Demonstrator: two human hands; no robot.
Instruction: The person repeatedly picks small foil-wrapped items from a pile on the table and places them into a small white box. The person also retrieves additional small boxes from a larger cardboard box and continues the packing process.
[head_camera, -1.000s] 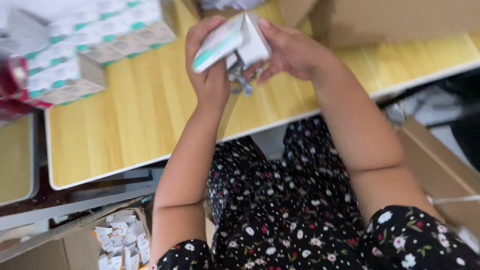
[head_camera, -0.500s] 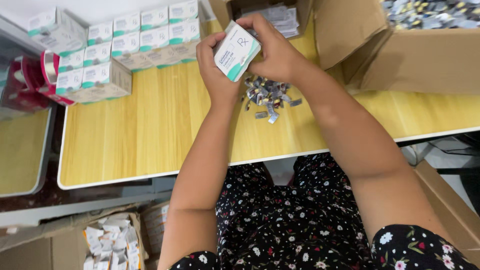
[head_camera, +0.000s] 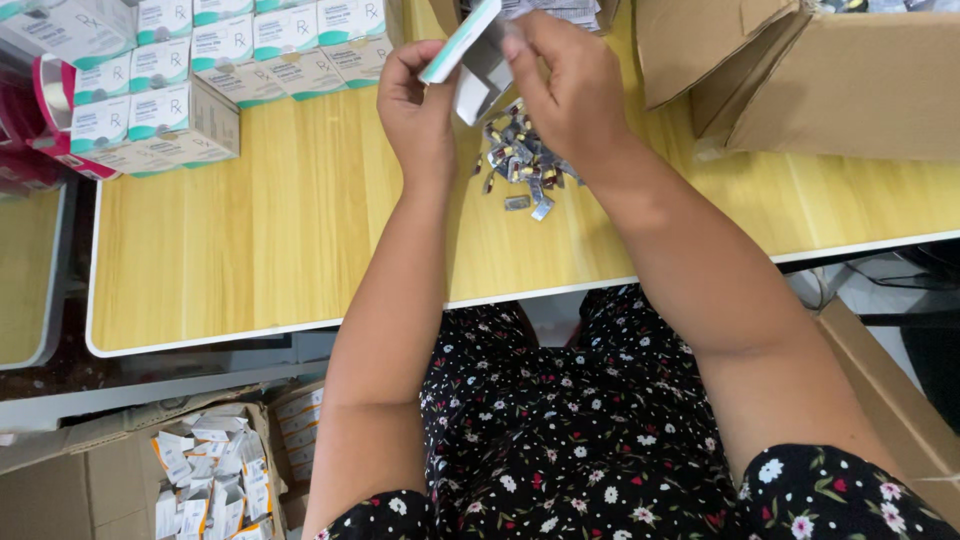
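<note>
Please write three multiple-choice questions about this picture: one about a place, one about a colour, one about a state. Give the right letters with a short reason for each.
1. Where does the pile of small foil packets lie?
A. on the wooden table
B. on the floor
C. in the person's lap

2. What colour is the band on the stacked white cartons?
A. red
B. teal green
C. black

3. In what state is the small carton in the hands?
A. sealed shut
B. crushed flat
C. open at one end

Answers:
1. A: the packets lie on the tabletop, below the hands.
2. B: each stacked carton bears a teal edge.
3. C: the left hand holds the carton, and the right hand has fingers at its open end flap.
</note>
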